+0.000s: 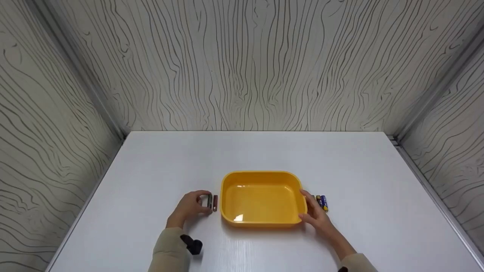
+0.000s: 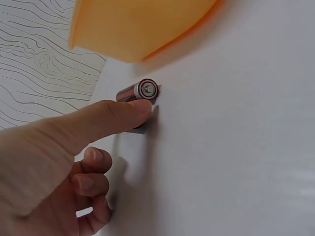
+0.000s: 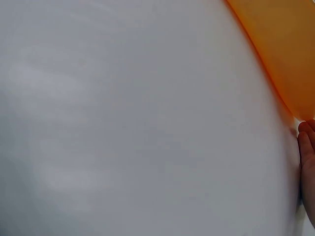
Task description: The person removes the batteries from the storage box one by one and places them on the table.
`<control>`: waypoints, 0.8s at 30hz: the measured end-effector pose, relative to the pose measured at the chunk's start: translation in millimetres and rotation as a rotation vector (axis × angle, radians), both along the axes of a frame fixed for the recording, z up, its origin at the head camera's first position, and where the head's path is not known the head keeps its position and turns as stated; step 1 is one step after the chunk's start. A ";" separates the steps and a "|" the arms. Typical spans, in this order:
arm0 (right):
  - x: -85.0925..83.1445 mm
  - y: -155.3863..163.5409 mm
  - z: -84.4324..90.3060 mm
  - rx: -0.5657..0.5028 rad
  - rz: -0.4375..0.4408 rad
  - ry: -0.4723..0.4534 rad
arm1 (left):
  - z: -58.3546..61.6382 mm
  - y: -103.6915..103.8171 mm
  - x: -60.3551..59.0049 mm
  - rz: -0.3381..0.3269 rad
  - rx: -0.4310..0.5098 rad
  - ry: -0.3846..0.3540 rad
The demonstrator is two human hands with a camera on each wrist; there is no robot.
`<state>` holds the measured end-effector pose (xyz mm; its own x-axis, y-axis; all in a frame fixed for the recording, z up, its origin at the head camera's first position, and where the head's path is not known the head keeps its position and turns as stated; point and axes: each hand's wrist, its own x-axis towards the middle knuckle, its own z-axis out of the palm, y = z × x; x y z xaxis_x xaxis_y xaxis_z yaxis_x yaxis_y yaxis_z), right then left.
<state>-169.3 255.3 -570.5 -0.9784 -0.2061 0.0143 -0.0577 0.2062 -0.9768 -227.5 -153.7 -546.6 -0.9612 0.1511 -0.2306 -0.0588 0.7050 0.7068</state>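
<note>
A yellow plastic tray point(image 1: 225, 189) stands empty on the white table. Left of it lie two batteries side by side, a grey one point(image 1: 209, 200) and a reddish one point(image 1: 215, 203). My left hand point(image 1: 203, 203) pinches the grey battery between a finger and the thumb. In the left wrist view one finger of the left hand point(image 2: 140, 118) lies over that battery, and the reddish battery point(image 2: 140, 90) shows just beyond. My right hand point(image 1: 308, 206) rests with relaxed fingers point(image 3: 307, 147) against the tray's right wall point(image 3: 280, 54). Two blue-and-yellow batteries point(image 1: 322, 202) lie just past it.
Pale wood-grain walls close the table point(image 1: 151, 170) in at the back and on both sides. A black strap point(image 1: 193, 244) sits on my left sleeve. Bare table top stretches behind the tray and towards both side edges.
</note>
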 end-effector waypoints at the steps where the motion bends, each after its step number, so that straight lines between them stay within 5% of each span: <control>1: 0.0 0.2 -0.2 0.003 0.000 0.002 | 0.5 0.7 0.4 0.002 0.001 -0.002; 18: -0.1 2.2 0.7 -0.056 0.016 -0.032 | 1.6 1.8 2.2 -0.024 0.068 0.007; 24: 3.2 4.4 3.2 -0.047 -0.004 -0.015 | 14.8 7.0 8.3 -0.022 0.034 0.013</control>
<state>-166.1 259.8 -567.3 -0.9794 -0.2016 0.0092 -0.0422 0.1599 -0.9862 -219.3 -146.7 -531.9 -0.9605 0.1795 -0.2126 -0.0344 0.6816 0.7309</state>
